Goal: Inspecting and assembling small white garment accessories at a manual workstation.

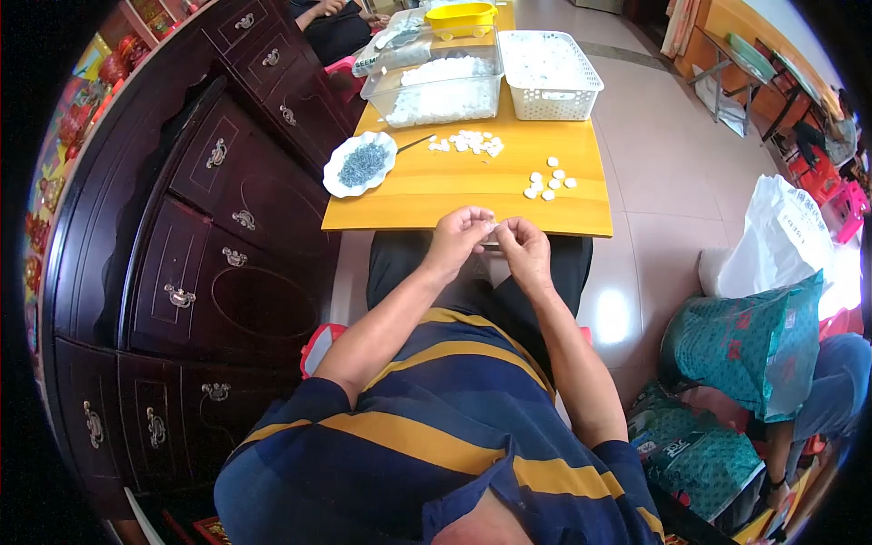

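My left hand (457,243) and my right hand (527,257) meet just off the near edge of the wooden table (427,207), over my lap. Fingertips of both are pinched together around something small and whitish, too small to name. Ahead on the tabletop lie several round white pieces (549,183) to the right, and a loose scatter of small white pieces (472,142) farther back. To the left, a white scalloped dish (340,184) holds a heap of small grey-blue metal bits (362,163). A thin dark stick-like tool (415,143) lies beside the dish.
A clear bin (386,107) and a white perforated basket (554,106), both full of white pieces, stand behind; a yellow tub (460,18) is farther back. Dark cabinets (182,227) line the left. Teal bags (745,341) and another person (840,377) are at right; one person (334,32) sits far left.
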### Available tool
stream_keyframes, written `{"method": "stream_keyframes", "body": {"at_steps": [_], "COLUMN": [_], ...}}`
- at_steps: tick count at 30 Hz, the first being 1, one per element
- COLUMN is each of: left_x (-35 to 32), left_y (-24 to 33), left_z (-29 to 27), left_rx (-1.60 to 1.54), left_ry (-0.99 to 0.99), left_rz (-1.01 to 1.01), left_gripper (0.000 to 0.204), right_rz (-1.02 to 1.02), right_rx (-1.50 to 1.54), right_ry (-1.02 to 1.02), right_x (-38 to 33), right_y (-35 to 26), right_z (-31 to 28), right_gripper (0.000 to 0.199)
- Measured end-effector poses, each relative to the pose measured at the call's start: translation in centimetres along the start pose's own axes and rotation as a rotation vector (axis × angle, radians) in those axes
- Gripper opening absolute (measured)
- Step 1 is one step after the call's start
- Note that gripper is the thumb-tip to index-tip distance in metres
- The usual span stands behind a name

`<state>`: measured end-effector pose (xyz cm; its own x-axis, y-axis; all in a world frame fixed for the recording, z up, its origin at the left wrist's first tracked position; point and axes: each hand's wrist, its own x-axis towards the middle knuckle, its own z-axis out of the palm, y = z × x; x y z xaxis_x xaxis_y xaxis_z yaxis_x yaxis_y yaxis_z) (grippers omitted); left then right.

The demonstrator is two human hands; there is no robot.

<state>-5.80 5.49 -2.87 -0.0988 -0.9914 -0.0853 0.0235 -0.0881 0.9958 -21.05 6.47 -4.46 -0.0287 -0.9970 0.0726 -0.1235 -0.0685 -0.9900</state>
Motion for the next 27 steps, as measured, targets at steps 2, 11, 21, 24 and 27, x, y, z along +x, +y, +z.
{"method": "stream_keyframes", "body": {"at_steps": [2, 11, 21, 24, 27], "left_x": [-0.1, 0.3, 0.1, -0.1, -0.2], "left_y": [0.3, -0.5, -1.8, -2.2, -2.0], "left_z": [0.1, -0.3, 0.4, -0.4, -1.1], "left_rx": [-0.024, -0.098, -0.188, -0.109, -0.063], "left_ry": [0.012, 0.003, -0.045, -0.002, 0.018], "left_rz": [0.009, 0.042, 0.036, 0.061, 0.056], "left_gripper": [0.022, 0.020, 0.019, 0.020, 0.019], "right_rz": [0.018, -0.010, -0.002, -0.022, -0.030], "right_rx": [0.178, 0.278, 0.255, 0.356, 0.246], "right_ry": [0.016, 0.030, -0.013, -0.066, -0.051], "right_x": [0.2, 1.2, 0.5, 0.3, 0.6], "right_y": [0.7, 0.8, 1.8, 1.6, 1.6], "right_z": [0.0, 0.5, 0.1, 0.4, -0.1], "right_gripper": [0.016, 0.013, 0.021, 0.017, 0.018]}}
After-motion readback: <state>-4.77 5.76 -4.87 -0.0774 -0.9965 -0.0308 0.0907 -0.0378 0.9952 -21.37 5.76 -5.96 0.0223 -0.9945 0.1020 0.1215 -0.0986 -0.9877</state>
